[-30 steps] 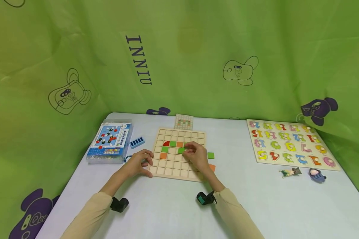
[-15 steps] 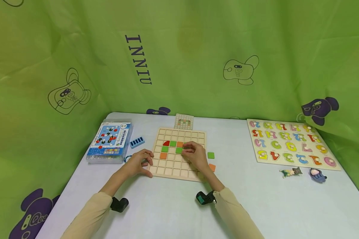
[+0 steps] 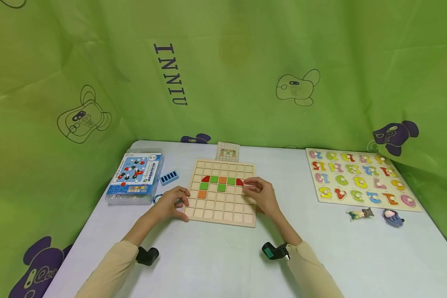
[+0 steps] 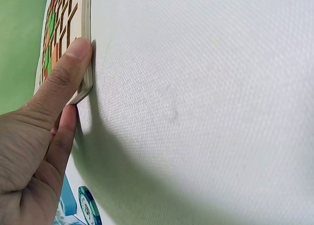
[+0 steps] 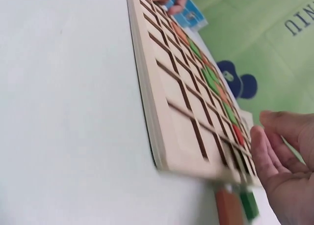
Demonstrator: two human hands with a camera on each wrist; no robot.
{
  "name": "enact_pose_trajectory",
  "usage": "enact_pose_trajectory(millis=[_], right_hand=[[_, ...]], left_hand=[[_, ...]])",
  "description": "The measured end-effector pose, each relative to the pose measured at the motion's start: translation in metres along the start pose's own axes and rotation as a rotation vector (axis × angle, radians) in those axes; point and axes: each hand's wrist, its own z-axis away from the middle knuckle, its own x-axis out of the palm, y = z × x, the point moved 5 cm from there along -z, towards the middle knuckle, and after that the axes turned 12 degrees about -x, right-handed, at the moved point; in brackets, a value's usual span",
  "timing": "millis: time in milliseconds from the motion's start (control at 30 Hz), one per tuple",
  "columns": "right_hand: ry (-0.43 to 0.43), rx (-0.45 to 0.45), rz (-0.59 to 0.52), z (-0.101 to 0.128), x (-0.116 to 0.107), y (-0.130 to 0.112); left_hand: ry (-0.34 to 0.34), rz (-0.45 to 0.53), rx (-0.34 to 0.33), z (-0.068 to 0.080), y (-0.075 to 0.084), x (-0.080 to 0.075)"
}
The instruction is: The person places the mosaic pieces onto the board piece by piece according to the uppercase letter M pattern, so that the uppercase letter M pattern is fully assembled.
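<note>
Right hand (image 3: pixel 262 195) hovers relaxed, holding nothing, just right of the red quarter tile (image 3: pixel 239 181), while left hand (image 3: pixel 172 203) presses the board (image 3: pixel 221 209) edge.

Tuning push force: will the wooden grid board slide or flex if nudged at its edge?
Likely stiff: the wooden grid board looks thick and flat. Probably slides easily on the smooth tablecloth; the left hand braces its corner. Loose tiles might shift.
</note>
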Motion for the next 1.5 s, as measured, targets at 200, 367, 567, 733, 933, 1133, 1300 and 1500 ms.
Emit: enact_pose_trajectory(millis=[200, 367, 567, 733, 933, 1133, 1300, 1500], right_hand=[[-0.001, -0.035, 0.002, 0.011, -0.033, -0.002], [-0.042, -0.069, 0.06, 0.02, -0.056, -0.001], [-0.117, -0.09, 0.149, 0.024, -0.068, -0.002], [-0.15, -0.1, 0.203, 0.022, -0.071, 0.001], [-0.188, -0.119, 0.264, 0.016, -0.068, -0.001], [-0.209, -0.118, 0.305, 0.01, -0.071, 0.02], [-0.223, -0.129, 0.324, 0.009, -0.068, 0.02], [-0.174, -0.124, 0.308, 0.015, -0.062, -0.005]], left_hand=[[0.001, 0.004, -0.008, 0.001, 0.001, 0.0], [0.001, -0.006, -0.017, 0.0, 0.0, 0.001], [0.002, -0.007, -0.017, 0.0, 0.0, 0.0], [-0.004, 0.007, -0.016, 0.0, -0.001, 0.001], [-0.007, 0.013, -0.035, 0.0, -0.002, 0.001], [-0.007, 0.019, -0.024, 0.0, -0.001, 0.0], [-0.01, 0.023, -0.029, 0.0, -0.002, 0.0], [-0.016, 0.03, -0.018, 0.0, -0.002, 0.0]])
